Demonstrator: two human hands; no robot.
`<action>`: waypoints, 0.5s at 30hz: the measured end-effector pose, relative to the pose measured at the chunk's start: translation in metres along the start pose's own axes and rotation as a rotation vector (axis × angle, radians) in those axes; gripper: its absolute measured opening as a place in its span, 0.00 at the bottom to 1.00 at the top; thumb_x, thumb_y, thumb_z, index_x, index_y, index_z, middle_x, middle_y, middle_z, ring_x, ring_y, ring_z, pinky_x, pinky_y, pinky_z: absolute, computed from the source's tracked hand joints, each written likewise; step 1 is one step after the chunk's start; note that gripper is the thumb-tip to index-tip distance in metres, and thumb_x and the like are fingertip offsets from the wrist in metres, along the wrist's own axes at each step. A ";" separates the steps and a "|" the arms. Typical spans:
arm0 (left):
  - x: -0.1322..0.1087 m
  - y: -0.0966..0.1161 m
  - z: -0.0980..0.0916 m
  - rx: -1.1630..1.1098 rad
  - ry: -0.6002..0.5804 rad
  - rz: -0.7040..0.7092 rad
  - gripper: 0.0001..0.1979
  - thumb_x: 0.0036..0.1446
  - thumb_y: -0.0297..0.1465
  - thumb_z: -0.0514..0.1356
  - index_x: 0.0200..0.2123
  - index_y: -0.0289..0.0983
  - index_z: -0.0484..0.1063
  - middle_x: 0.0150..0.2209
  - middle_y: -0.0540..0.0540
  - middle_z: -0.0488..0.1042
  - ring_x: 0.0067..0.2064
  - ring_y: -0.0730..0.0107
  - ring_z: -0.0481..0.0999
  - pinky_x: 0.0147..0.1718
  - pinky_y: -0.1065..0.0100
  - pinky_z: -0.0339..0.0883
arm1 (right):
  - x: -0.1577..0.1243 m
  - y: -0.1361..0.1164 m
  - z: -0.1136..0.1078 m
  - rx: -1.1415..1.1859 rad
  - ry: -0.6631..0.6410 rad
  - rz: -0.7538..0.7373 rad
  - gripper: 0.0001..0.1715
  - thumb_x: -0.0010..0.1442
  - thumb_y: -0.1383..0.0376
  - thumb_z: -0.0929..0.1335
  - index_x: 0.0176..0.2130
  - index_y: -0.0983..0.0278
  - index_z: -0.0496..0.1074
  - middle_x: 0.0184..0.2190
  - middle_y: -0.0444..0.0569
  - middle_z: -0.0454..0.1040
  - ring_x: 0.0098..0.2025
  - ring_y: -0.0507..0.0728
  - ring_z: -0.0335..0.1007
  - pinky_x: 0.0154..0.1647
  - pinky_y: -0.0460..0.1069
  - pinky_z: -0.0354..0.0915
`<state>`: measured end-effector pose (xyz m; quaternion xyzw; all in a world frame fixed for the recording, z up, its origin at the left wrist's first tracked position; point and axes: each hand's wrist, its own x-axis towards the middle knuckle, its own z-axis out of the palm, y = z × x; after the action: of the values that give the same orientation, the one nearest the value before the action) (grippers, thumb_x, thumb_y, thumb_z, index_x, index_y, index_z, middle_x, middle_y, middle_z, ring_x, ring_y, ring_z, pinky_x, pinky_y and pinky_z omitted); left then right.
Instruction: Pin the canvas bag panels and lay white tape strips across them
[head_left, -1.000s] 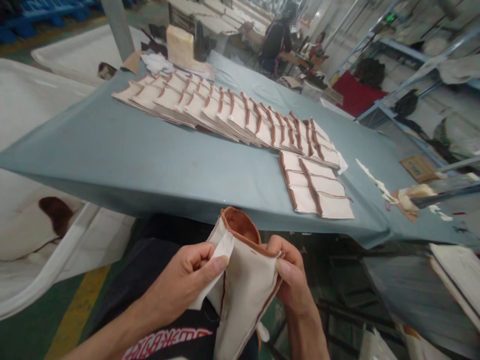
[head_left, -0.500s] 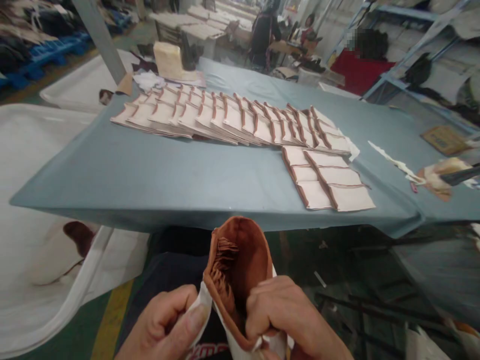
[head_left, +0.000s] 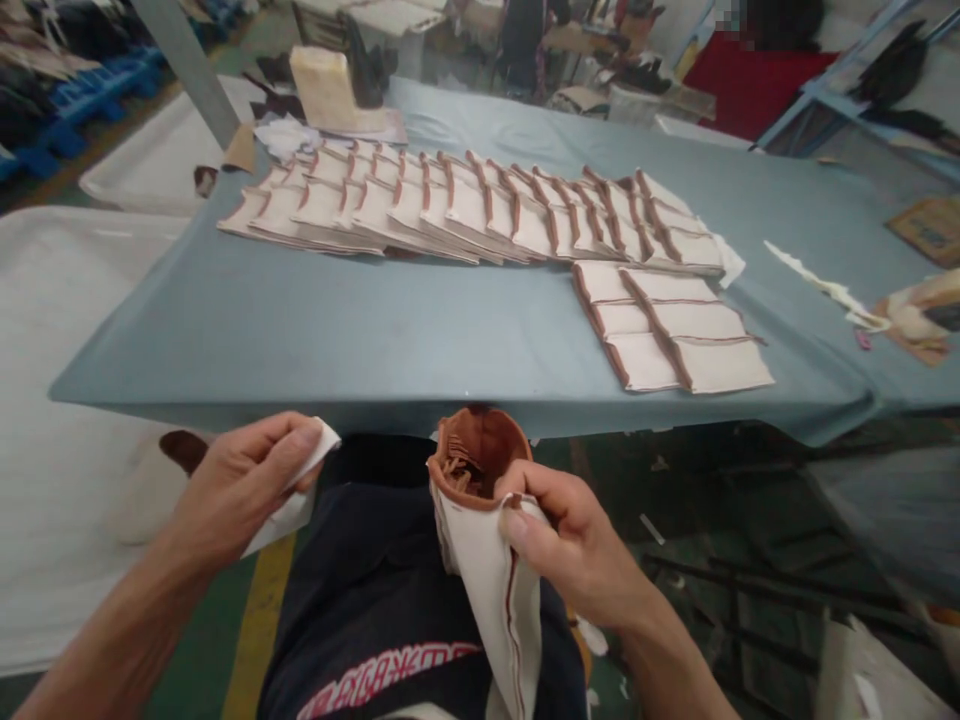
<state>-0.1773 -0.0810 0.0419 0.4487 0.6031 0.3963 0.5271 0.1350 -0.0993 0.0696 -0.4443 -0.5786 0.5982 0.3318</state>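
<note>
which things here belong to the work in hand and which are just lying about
In the work:
brown-lined cream piece, its rim pinched by the right hand
white piece, pinched by the left hand
probably the overlapping row of cream pieces, similarly coloured

Apparently just lying about:
yellowish block
crumpled white material
pale strip

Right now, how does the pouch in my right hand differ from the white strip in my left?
The pouch is bulkier; the strip is smaller. The pouch shows a brown lining, while the strip looks plain white. The pouch gapes open at the top, gripped at its rim by your right hand; the strip is pinched, partly hidden, in your left hand. Both show pale surfaces.
</note>
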 end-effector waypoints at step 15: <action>-0.043 0.043 0.090 0.302 -0.195 0.727 0.10 0.71 0.29 0.64 0.45 0.51 0.84 0.62 0.49 0.79 0.61 0.61 0.77 0.61 0.66 0.70 | 0.013 -0.008 0.009 -0.176 0.128 -0.152 0.03 0.63 0.65 0.71 0.39 0.61 0.75 0.30 0.41 0.77 0.28 0.51 0.65 0.31 0.47 0.59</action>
<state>-0.0813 -0.1100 0.0831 0.7405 0.4037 0.4197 0.3354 0.1206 -0.0904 0.0754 -0.4638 -0.6382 0.4888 0.3723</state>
